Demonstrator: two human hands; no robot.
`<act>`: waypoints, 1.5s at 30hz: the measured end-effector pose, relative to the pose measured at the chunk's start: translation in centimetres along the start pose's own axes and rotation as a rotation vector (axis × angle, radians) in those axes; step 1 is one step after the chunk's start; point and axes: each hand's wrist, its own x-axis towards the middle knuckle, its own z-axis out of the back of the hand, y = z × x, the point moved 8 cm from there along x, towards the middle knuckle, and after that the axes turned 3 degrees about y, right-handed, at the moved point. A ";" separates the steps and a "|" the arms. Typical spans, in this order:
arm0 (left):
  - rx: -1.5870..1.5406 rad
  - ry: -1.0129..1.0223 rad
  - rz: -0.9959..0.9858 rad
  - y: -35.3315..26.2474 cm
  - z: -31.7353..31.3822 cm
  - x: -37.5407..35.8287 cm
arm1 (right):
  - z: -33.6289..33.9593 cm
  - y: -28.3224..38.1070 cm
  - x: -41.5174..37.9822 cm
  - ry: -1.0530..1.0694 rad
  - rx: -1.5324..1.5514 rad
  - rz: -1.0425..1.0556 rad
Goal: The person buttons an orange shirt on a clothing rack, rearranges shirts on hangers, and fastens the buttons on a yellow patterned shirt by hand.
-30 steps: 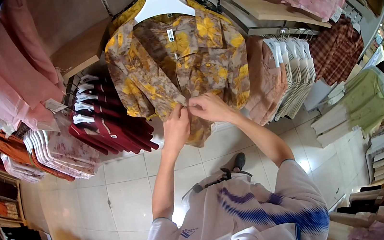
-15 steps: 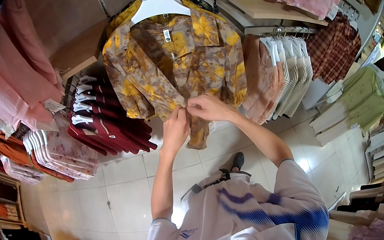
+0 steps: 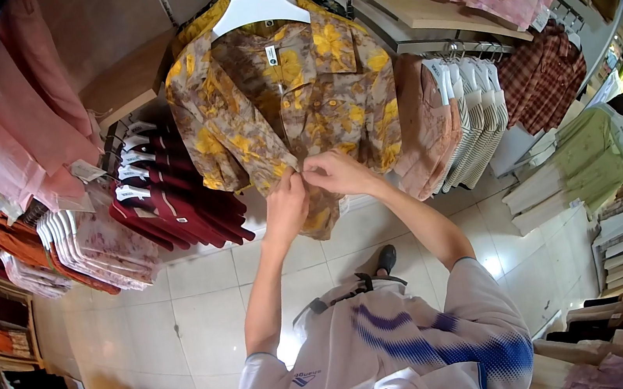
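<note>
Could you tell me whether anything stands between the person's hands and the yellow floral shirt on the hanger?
Nothing visible does. The left hand and right hand both pinch the front of the floral shirt, which hangs on a white hanger.

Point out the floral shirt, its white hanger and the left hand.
floral shirt [image 3: 331,105], head view, right chest panel.
white hanger [image 3: 259,8], head view, middle of the shoulders.
left hand [image 3: 286,207], head view, back of the hand.

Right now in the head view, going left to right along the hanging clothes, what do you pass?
Pink garments → dark red shirts → yellow floral shirt, both hands at its front → white-hangered striped shirts → plaid shirt → pale green shirt.
</note>
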 end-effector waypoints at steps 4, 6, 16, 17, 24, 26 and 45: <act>-0.138 0.021 0.021 0.9 0.0 0.0 | -0.1 0.0 0.3 0.044 0.032 -0.062; -0.256 0.064 0.091 2.0 -0.2 0.0 | -0.4 -0.5 0.5 0.064 0.038 -0.078; -0.694 0.178 0.275 5.7 -1.7 -0.5 | 0.0 -0.3 1.3 0.045 -0.147 0.010; -0.742 0.216 0.332 6.0 -2.2 -0.6 | 0.1 -0.2 1.4 0.026 -0.186 0.029; -0.628 0.163 0.248 5.9 -1.0 0.2 | -0.4 1.6 1.6 0.018 -0.444 0.003; -0.574 0.141 0.246 5.8 -0.7 0.2 | -0.8 1.4 1.9 0.061 -0.488 -0.017; -0.471 0.119 0.193 5.0 0.5 0.5 | -2.3 1.3 2.9 0.113 -0.607 -0.087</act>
